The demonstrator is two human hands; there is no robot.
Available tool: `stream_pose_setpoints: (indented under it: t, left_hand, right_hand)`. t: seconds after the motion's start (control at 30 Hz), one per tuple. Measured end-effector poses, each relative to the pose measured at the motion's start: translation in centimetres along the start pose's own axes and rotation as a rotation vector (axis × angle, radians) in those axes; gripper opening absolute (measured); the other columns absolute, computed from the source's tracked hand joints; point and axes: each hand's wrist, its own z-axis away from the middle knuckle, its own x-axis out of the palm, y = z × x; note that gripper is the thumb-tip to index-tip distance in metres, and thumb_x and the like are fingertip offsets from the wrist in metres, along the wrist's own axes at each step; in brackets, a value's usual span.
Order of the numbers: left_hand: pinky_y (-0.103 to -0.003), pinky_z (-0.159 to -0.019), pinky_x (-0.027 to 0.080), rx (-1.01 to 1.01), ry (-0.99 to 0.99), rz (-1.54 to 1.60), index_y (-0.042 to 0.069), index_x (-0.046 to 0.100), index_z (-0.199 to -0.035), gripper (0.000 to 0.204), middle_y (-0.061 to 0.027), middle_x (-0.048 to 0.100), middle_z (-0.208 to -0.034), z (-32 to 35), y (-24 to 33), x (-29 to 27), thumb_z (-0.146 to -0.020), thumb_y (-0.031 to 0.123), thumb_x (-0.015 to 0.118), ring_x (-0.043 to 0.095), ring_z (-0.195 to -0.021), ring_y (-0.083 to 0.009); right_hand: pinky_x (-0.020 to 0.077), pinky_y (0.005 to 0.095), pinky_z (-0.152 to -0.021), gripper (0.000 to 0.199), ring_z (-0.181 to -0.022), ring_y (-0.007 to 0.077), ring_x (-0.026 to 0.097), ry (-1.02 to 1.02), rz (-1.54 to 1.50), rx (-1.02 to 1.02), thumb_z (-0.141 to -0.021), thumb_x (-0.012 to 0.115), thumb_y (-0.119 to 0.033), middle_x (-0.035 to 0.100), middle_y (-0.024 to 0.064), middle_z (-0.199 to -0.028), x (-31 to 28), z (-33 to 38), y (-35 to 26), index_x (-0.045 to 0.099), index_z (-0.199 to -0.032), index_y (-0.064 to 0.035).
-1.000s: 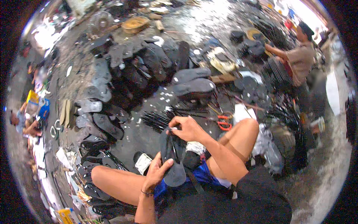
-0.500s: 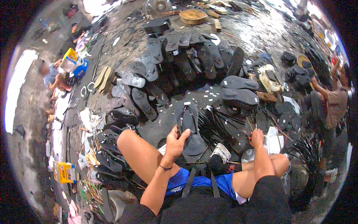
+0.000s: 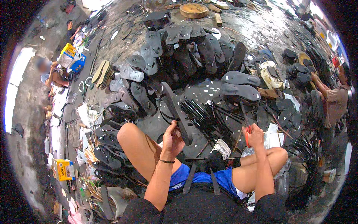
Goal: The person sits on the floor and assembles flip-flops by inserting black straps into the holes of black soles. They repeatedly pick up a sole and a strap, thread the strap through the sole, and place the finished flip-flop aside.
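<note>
My left hand point(image 3: 173, 140) grips a black flip-flop point(image 3: 174, 106) by its lower end. The flip-flop is tilted up on edge, its sole facing right and its strap facing left. My right hand point(image 3: 256, 136) is closed around a red-handled tool point(image 3: 247, 136) with a long, thin metal end pointing up and away; whether it is scissors or pliers I cannot tell. That metal end reaches toward a pair of dark soles point(image 3: 240, 92) lying at the right. Between my hands lies a fanned bundle of thin black strips point(image 3: 207, 118) on the dark floor mat.
Many dark flip-flops point(image 3: 179, 61) stand in an arc ahead. Tan soles point(image 3: 101, 72) and more sandals point(image 3: 108, 149) lie at the left. A round wooden block point(image 3: 194, 11) sits far ahead. Other people work at the far left and at the right point(image 3: 337, 100).
My left hand has turned the flip-flop from lying face up to standing on edge and shifted it left. My right hand has raised the red-handled tool a little, its end now pointing forward.
</note>
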Motion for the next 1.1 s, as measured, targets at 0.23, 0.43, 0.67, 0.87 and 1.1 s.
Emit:
stream_pose_setpoints:
  t: [0.23,0.43,0.67,0.87,1.1]
  left_hand:
    - [-0.035,-0.077,0.052,-0.038,-0.056,0.079,0.015,0.034,-0.154,0.055,-0.0065,0.069,-0.101,0.7,-0.9,0.9,-0.103,0.031,0.047,0.065,-0.08,-0.0195]
    - [-0.037,-0.088,0.052,-0.047,-0.01,-0.179,0.014,0.048,-0.145,0.043,-0.0026,0.066,-0.116,1.6,-1.7,0.3,-0.106,0.032,0.045,0.064,-0.099,-0.0174]
    - [-0.033,-0.077,0.055,0.007,-0.005,-0.018,0.015,0.036,-0.153,0.053,-0.0019,0.067,-0.095,1.2,-1.9,-0.5,-0.104,0.03,0.048,0.065,-0.078,-0.0164]
    - [-0.03,-0.072,0.047,-0.001,0.133,-0.142,0.014,0.06,-0.115,0.019,0.005,0.058,-0.08,1.5,-2.4,0.0,-0.104,0.027,0.05,0.049,-0.066,-0.0088]
    - [-0.035,-0.083,0.05,0.019,-0.207,0.083,0.012,0.028,-0.156,0.06,-0.0084,0.059,-0.111,1.1,-1.6,-0.7,-0.103,0.031,0.049,0.061,-0.09,-0.0208]
  right_hand:
    - [0.0539,0.0381,-0.064,0.048,-0.072,0.0238,0.068,-0.67,-0.978,-0.127,-0.095,0.058,-0.049,0.066,0.0104,-0.086,6.4,8.0,-9.1,0.057,-0.101,-0.0014]
    - [0.0505,0.0485,-0.07,0.079,-0.08,0.0449,0.067,-0.399,-0.32,-0.263,-0.087,0.05,-0.075,0.065,0.0235,-0.079,2.6,10.4,-15.6,0.056,-0.105,0.0013]
    - [0.0526,0.0528,-0.074,0.084,-0.085,0.0477,0.068,-0.453,-0.23,-0.254,-0.083,0.051,-0.082,0.069,0.0255,-0.085,1.2,10.3,-16.6,0.056,-0.107,-0.002]
    - [0.0531,0.0497,-0.069,0.072,-0.079,0.0444,0.068,-0.422,-0.247,-0.279,-0.086,0.055,-0.074,0.068,0.0237,-0.082,2.6,10.1,-15.6,0.058,-0.108,-0.0048]
    - [0.0474,0.0432,-0.061,0.07,-0.069,0.0376,0.066,-0.403,-0.386,-0.293,-0.093,0.048,-0.07,0.06,0.0215,-0.068,3.5,10.9,-15.1,0.055,-0.094,-0.0007]
